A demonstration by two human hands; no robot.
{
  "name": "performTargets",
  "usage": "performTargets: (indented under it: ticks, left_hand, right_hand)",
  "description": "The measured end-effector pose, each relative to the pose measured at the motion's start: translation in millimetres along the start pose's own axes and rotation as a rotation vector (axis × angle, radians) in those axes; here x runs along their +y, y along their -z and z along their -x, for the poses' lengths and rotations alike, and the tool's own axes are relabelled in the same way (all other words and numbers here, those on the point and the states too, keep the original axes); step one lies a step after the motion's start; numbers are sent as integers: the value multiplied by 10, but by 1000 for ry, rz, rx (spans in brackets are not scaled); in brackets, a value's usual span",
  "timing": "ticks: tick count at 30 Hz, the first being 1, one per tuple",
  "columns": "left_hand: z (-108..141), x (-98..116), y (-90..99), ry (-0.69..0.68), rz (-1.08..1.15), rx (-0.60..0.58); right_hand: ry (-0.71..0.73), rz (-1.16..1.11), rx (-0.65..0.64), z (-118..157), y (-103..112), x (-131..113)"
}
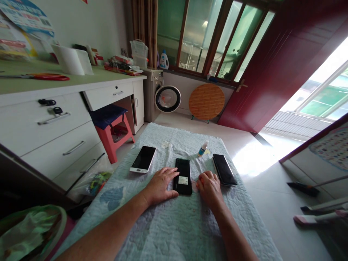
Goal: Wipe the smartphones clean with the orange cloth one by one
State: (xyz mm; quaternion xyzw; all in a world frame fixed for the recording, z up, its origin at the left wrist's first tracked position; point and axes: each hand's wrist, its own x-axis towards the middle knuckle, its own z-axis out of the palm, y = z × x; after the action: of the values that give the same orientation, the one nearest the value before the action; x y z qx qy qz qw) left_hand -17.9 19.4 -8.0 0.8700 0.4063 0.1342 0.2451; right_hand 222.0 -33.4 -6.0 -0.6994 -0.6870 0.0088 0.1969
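Observation:
A black smartphone [182, 170] with a pale label lies face down on a cloth-covered table. My left hand [161, 184] rests flat at its left side, fingers stretched, the fingertips touching its edge. My right hand [210, 186] is on the cloth just right of this phone, fingers curled closed; a bit of red shows at the fingertips, but what they hold is hidden. A white-framed smartphone [143, 158] lies screen up beyond my left hand. Right of my right hand lies another dark-screened smartphone [224, 169]. A small spray bottle [202, 149] stands upright beyond my right hand.
The light-blue quilted cloth [174, 232] covers the table. At left are a white desk [108, 88], a red stool [114, 134] and a bin [61, 221]. A front-loading washing machine [152, 81] has its door open. A round wooden tabletop [206, 101] leans by the wall.

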Motion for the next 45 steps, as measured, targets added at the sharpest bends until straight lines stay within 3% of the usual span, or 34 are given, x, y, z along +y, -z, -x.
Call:
performTargets:
  ticks: [13,21,26,31,38,45]
  left_hand:
    - [-8,41,19,36,-26,29]
    - [-8,29,18,44,-37,32]
    - [8,96,57,12,-30,71]
    - [30,182,39,36,-45,103]
    - [43,272,-49,54,101,141]
    - [24,296,-75,132,239,180]
  right_hand:
    - [-41,116,-39,42,-45,-30]
    - [15,88,271,44,118,-204]
    - [145,-128,121,94,64,-370]
    - [83,-13,-44,106,33,-472]
    - [-12,-154,-37,111,26,-555]
    - [-254,-593,5,74,-36,-508]
